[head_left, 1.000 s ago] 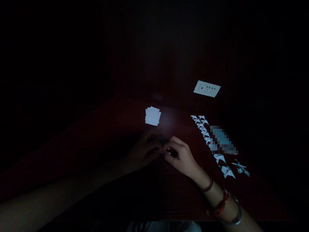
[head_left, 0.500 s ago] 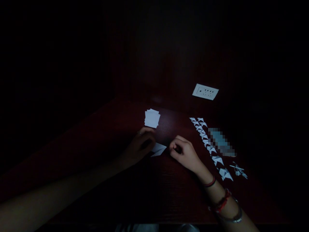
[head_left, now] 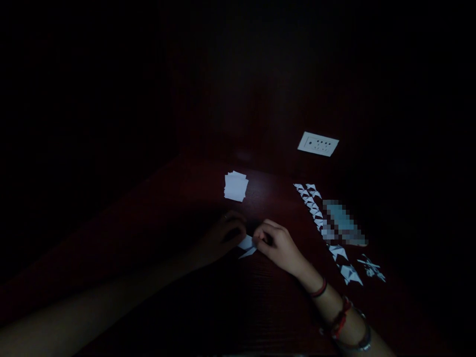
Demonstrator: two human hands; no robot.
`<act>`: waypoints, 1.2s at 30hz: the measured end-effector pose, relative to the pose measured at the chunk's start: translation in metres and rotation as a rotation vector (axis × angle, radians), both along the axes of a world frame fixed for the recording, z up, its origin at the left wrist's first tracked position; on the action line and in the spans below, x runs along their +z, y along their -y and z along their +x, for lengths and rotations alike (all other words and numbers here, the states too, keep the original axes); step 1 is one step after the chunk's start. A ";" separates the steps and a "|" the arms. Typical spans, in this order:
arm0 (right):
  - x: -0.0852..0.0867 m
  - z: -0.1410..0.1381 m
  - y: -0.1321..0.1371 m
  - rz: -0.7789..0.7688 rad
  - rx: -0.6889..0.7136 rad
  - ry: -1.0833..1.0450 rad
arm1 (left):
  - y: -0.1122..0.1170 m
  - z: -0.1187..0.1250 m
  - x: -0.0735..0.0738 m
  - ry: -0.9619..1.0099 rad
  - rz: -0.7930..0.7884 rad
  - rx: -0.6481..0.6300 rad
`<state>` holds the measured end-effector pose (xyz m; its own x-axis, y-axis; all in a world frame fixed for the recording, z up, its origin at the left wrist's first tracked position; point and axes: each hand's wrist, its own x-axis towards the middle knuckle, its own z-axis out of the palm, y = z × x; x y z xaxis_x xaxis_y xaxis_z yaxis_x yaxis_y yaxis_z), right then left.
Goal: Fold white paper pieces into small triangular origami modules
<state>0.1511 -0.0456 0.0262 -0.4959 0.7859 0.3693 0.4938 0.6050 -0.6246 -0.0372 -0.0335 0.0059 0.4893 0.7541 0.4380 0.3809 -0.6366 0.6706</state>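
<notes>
**White paper mid-fold on the dark counter**

White paper is nearly all I can make out from my end, the feed is so dim. The small folded piece [head_left: 247, 246] lies on the reddish wooden counter [head_left: 267, 302], between the two hands. The right hand [head_left: 279, 244] has its fingers pressed together, pinching the piece's right edge. The left hand [head_left: 223, 237] curls over the left edge; I cannot tell whether it pinches or only presses. I judge this to be a crease being set. A next fold would call for steady pressure and lined-up edges, which is hard in this light. A stack of white squares [head_left: 235, 187] sits just beyond the hands. A row of folded triangles [head_left: 316, 210] runs along the right, below a socket plate [head_left: 318, 144].
</notes>
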 end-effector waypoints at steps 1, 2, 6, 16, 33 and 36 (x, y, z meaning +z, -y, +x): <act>0.000 0.000 -0.001 -0.014 -0.001 0.000 | 0.000 0.000 0.001 -0.002 -0.003 0.001; 0.000 0.001 -0.002 -0.031 -0.001 0.002 | 0.000 0.001 0.001 -0.002 -0.003 0.006; -0.002 0.007 -0.007 -0.089 0.002 0.022 | -0.003 0.000 0.001 0.022 -0.026 0.028; -0.002 0.020 -0.019 -0.094 -0.102 -0.054 | -0.018 -0.001 -0.008 0.028 -0.028 0.077; -0.011 0.019 -0.017 0.001 -0.100 0.202 | -0.013 0.001 -0.011 -0.250 0.192 -0.071; -0.004 0.019 -0.012 -0.011 0.026 0.235 | -0.011 0.001 -0.007 -0.271 0.199 -0.068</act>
